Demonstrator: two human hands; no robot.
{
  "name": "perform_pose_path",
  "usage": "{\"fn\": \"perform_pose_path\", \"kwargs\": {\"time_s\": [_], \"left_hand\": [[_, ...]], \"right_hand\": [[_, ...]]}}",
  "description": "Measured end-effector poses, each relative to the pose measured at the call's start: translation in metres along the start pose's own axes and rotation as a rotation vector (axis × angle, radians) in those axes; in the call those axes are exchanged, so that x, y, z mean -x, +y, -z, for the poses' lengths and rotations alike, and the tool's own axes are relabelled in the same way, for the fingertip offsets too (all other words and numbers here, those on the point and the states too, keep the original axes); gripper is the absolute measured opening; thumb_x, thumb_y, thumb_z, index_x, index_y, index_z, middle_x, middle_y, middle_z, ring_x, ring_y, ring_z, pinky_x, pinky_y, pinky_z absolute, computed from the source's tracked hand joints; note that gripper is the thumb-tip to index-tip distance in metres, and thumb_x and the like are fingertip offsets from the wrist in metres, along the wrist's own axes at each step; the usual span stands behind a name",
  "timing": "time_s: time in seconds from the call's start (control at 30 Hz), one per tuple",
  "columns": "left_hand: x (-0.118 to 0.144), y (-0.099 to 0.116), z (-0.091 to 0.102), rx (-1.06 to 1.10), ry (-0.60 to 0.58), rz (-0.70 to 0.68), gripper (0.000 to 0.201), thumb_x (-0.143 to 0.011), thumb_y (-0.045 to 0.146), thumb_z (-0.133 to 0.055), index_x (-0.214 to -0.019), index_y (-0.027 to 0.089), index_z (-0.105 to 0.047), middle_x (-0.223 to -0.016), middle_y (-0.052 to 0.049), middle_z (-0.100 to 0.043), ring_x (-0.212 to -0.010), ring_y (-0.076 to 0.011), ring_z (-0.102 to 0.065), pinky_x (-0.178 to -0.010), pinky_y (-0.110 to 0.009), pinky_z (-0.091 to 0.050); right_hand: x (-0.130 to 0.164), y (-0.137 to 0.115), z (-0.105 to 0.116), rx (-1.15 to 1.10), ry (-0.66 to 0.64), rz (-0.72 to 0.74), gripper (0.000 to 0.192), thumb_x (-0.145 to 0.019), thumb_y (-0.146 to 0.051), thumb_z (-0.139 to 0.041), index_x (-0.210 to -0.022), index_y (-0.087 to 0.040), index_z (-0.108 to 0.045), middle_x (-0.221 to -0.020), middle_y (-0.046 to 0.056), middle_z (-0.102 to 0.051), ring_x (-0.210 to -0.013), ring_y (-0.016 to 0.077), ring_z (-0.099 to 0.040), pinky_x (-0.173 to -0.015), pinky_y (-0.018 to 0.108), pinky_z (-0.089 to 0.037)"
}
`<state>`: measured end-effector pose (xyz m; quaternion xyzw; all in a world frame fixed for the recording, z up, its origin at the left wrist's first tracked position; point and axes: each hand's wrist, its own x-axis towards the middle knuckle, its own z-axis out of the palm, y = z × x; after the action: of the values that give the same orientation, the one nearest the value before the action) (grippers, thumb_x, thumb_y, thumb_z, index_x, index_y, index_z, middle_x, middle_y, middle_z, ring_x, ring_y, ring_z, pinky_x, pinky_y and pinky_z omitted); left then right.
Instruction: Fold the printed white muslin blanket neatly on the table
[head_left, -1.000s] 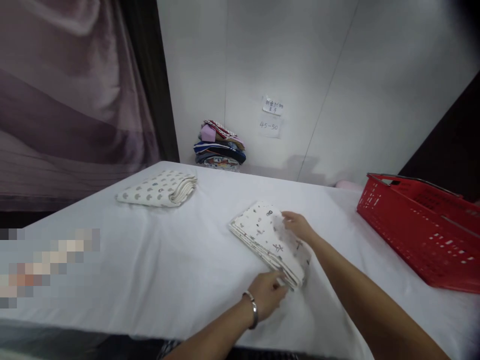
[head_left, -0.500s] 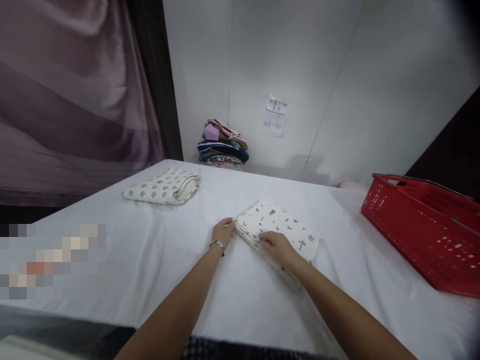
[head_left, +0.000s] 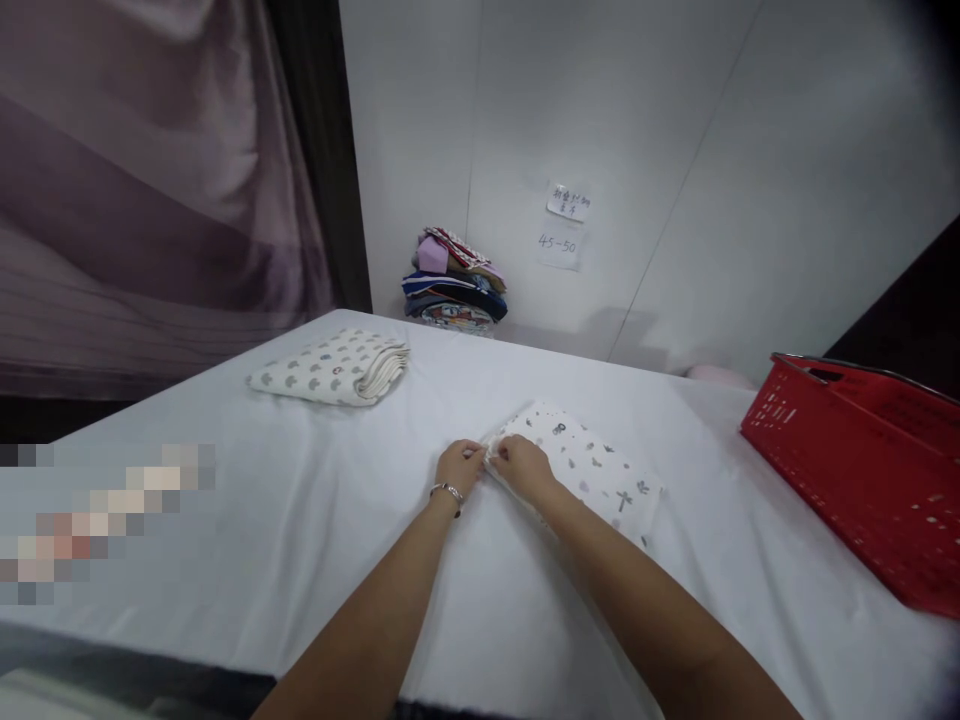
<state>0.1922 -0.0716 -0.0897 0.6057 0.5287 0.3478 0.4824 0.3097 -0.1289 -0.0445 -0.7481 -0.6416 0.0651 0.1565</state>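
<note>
A white folded cloth [head_left: 600, 465] with small grey palm and leaf prints lies flat on the table in front of me. My left hand [head_left: 459, 468], with a bracelet at the wrist, pinches the cloth's left corner between thumb and fingers. Close beside it, my right hand [head_left: 527, 466] has its fingers closed on the same corner from above. My right forearm covers part of the cloth's near edge. Farther left lies a second folded cloth [head_left: 330, 370], white with grey mushroom-like prints, its layered edges facing right and touched by neither hand.
A red perforated basket [head_left: 847, 480] stands at the table's right. Several folded fabrics [head_left: 454, 290] are stacked behind the far edge, against the wall. Paper notes [head_left: 559, 245] are stuck to the wall. A white sheet [head_left: 315, 530] covers the table; a purplish curtain [head_left: 150, 200] hangs at left.
My right hand has moved left along the cloth's near edge to its left corner, beside my left hand. My left hand stays at that corner. The view has shifted slightly.
</note>
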Motion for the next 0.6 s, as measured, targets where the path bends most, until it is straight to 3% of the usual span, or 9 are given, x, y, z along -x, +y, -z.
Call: {"fn": "perform_pose_path", "kwargs": {"time_s": [0.2, 0.6], "left_hand": [[-0.0005, 0.0031, 0.0039, -0.028, -0.032, 0.002, 0.013, -0.072, 0.027, -0.054, -0.078, 0.016, -0.059, -0.056, 0.001, -0.058, -0.052, -0.0103, -0.055, -0.045, -0.019, -0.044], [-0.0039, 0.0004, 0.0087, -0.018, -0.082, -0.024, 0.016, -0.074, 0.029, -0.053, -0.081, 0.017, -0.062, -0.046, 0.004, -0.054, -0.048, -0.0097, -0.052, -0.050, -0.020, -0.041]], "right_hand": [[0.0005, 0.0006, -0.0063, 0.059, 0.039, 0.067, 0.020, -0.085, -0.026, -0.041, -0.079, -0.017, -0.058, -0.086, 0.005, -0.058, -0.079, 0.0138, -0.052, -0.063, 0.022, -0.031], [0.0040, -0.0046, -0.0056, -0.101, 0.137, 0.108, 0.023, -0.087, -0.026, -0.036, -0.078, -0.018, -0.055, -0.083, 0.001, -0.057, -0.074, 0.0103, -0.049, -0.062, 0.020, -0.029]]}}
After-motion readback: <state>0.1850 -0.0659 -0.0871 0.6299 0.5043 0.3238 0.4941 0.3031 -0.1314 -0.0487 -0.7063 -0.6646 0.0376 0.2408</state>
